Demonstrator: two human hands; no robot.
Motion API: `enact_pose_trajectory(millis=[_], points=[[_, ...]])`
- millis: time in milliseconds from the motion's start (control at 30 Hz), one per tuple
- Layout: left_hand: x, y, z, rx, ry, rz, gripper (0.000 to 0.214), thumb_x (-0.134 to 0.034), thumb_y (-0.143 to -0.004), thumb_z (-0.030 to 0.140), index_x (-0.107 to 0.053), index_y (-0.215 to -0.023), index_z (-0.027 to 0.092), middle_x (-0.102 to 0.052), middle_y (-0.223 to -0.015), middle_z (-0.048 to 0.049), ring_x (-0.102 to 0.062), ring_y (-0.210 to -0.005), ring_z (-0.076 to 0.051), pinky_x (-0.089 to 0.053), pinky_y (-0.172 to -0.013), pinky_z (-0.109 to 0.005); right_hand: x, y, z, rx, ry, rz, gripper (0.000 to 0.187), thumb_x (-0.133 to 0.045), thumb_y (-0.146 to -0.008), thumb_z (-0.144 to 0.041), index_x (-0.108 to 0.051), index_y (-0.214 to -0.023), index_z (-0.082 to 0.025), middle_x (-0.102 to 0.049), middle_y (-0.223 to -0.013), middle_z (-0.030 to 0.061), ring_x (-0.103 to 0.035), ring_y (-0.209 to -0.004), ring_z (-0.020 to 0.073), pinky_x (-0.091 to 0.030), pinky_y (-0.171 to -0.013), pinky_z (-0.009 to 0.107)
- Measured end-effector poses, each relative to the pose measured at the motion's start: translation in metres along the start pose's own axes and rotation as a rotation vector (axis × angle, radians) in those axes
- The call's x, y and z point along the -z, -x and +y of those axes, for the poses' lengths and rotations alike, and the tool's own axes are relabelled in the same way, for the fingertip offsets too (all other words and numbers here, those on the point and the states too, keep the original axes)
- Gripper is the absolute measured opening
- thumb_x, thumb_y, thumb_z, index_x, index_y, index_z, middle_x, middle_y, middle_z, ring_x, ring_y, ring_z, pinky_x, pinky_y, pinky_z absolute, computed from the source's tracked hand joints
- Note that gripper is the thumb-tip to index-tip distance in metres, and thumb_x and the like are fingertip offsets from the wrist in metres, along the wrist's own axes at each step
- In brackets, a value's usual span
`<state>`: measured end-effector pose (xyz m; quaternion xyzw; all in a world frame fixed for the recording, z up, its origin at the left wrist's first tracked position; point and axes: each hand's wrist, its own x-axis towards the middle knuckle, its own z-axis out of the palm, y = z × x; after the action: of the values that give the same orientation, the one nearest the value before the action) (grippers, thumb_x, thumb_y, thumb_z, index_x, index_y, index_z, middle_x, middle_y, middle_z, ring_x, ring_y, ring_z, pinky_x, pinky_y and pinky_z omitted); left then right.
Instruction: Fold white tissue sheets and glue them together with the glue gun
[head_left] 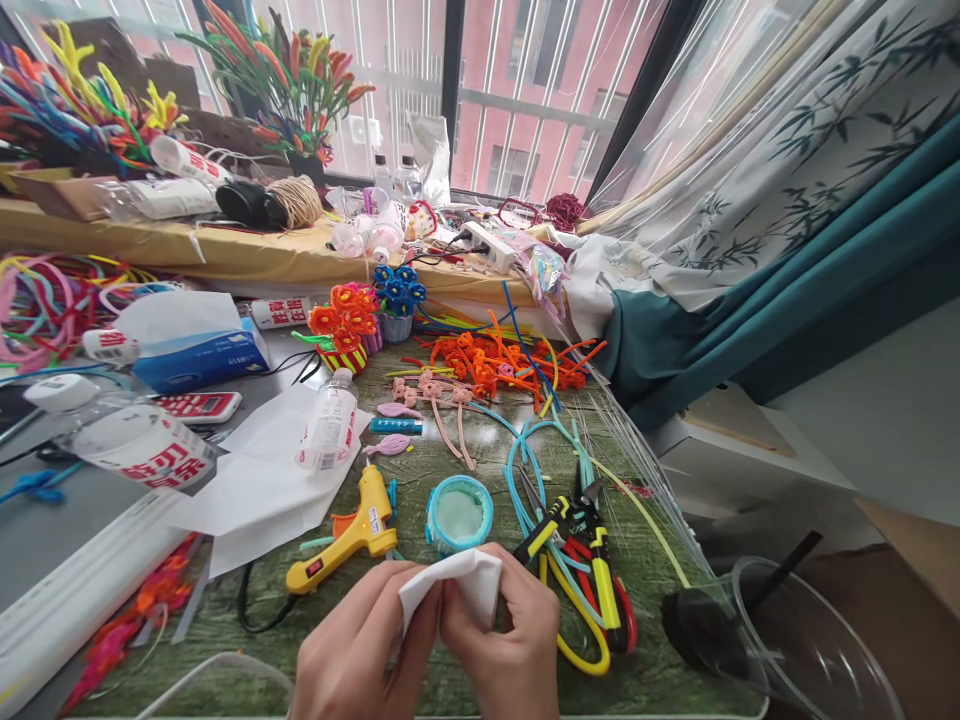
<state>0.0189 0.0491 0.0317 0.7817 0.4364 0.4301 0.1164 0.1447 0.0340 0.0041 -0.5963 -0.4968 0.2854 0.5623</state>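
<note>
Both my hands are at the bottom middle of the view, pinched together on a small folded white tissue. My left hand grips its left side and my right hand its right side. Just beyond them sits a small round blue cup with a white inside. A yellow glue gun lies to the left of the cup. Yellow-and-black pliers and red-handled cutters lie to the right, among blue pipe cleaners.
A green mat is strewn with orange pipe cleaners, pink pieces and small pots of orange and blue flowers. Plastic bottles, a tissue pack and white paper lie at the left. Curtains hang at the right; a clear bin stands below.
</note>
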Motion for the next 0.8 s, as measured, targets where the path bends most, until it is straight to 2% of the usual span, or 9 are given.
enact_pose_trajectory(millis=[133,267,333,400,467,567,667,800], points=[[-0.002,-0.001,0.002,0.034,0.048,0.008,0.016,-0.063,-0.086,0.012,-0.066,-0.096,0.024,-0.073,-0.082,0.0023,-0.069,-0.067,-0.009,-0.051,-0.07,-0.012,-0.002,-0.001,0.002,-0.086,-0.042,-0.008,0.021,-0.064,-0.075,-0.028,-0.054,-0.059,-0.02,-0.043,-0.056,-0.0055,-0.038,-0.053,0.0104,-0.028,-0.047,0.022],[-0.004,-0.005,0.002,0.073,0.171,-0.057,0.011,-0.061,-0.088,0.015,-0.066,-0.092,0.023,-0.073,-0.082,0.002,-0.068,-0.069,-0.009,-0.05,-0.068,-0.012,0.006,-0.003,0.006,-0.24,-0.174,0.017,0.03,-0.072,-0.072,-0.041,-0.06,-0.059,-0.017,-0.046,-0.054,-0.0046,-0.039,-0.052,0.0103,-0.032,-0.046,0.021],[-0.004,-0.011,-0.002,0.077,0.183,-0.087,0.01,-0.058,-0.091,0.02,-0.068,-0.094,0.023,-0.074,-0.086,0.001,-0.069,-0.073,-0.01,-0.051,-0.069,-0.013,0.017,-0.006,0.01,-0.319,-0.238,0.107,0.034,-0.078,-0.069,-0.048,-0.066,-0.065,-0.015,-0.055,-0.055,-0.0022,-0.045,-0.052,0.0114,-0.039,-0.046,0.021],[-0.006,-0.021,-0.008,0.081,0.089,-0.096,0.015,-0.054,-0.094,0.026,-0.069,-0.095,0.022,-0.075,-0.087,-0.0006,-0.069,-0.072,-0.011,-0.051,-0.068,-0.015,0.032,-0.011,0.019,-0.386,-0.278,0.251,0.041,-0.082,-0.065,-0.053,-0.072,-0.074,-0.014,-0.066,-0.061,0.0023,-0.056,-0.055,0.0151,-0.047,-0.05,0.023],[-0.01,-0.035,-0.014,0.072,-0.14,-0.204,0.024,-0.048,-0.097,0.029,-0.071,-0.096,0.022,-0.076,-0.083,-0.0015,-0.069,-0.068,-0.012,-0.049,-0.063,-0.019,0.047,-0.016,0.03,-0.422,-0.292,0.409,0.047,-0.084,-0.063,-0.055,-0.075,-0.081,-0.013,-0.074,-0.073,0.007,-0.065,-0.065,0.0204,-0.054,-0.057,0.027],[-0.02,-0.059,-0.019,0.041,-0.478,-0.493,0.029,-0.046,-0.096,0.026,-0.074,-0.089,0.026,-0.074,-0.069,-0.0016,-0.068,-0.061,-0.017,-0.037,-0.054,-0.025,0.064,-0.022,0.047,-0.436,-0.283,0.548,0.052,-0.085,-0.064,-0.054,-0.076,-0.093,-0.012,-0.078,-0.084,0.0096,-0.069,-0.075,0.024,-0.058,-0.063,0.03],[-0.033,-0.08,-0.019,0.001,-0.558,-0.617,0.027,-0.052,-0.089,0.018,-0.074,-0.074,0.025,-0.071,-0.06,-0.0045,-0.066,-0.057,-0.02,-0.026,-0.052,-0.027,0.069,-0.023,0.054,-0.439,-0.265,0.528,0.054,-0.084,-0.066,-0.054,-0.076,-0.097,-0.011,-0.078,-0.086,0.0102,-0.071,-0.076,0.0253,-0.059,-0.064,0.03],[-0.042,-0.094,-0.015,-0.057,-0.582,-0.722,0.029,-0.051,-0.082,0.007,-0.072,-0.068,0.022,-0.068,-0.059,-0.0073,-0.065,-0.059,-0.021,-0.029,-0.057,-0.029,0.064,-0.022,0.049,-0.459,-0.257,0.486,0.056,-0.082,-0.067,-0.056,-0.076,-0.097,-0.01,-0.079,-0.091,0.0119,-0.072,-0.08,0.0267,-0.059,-0.065,0.03]])
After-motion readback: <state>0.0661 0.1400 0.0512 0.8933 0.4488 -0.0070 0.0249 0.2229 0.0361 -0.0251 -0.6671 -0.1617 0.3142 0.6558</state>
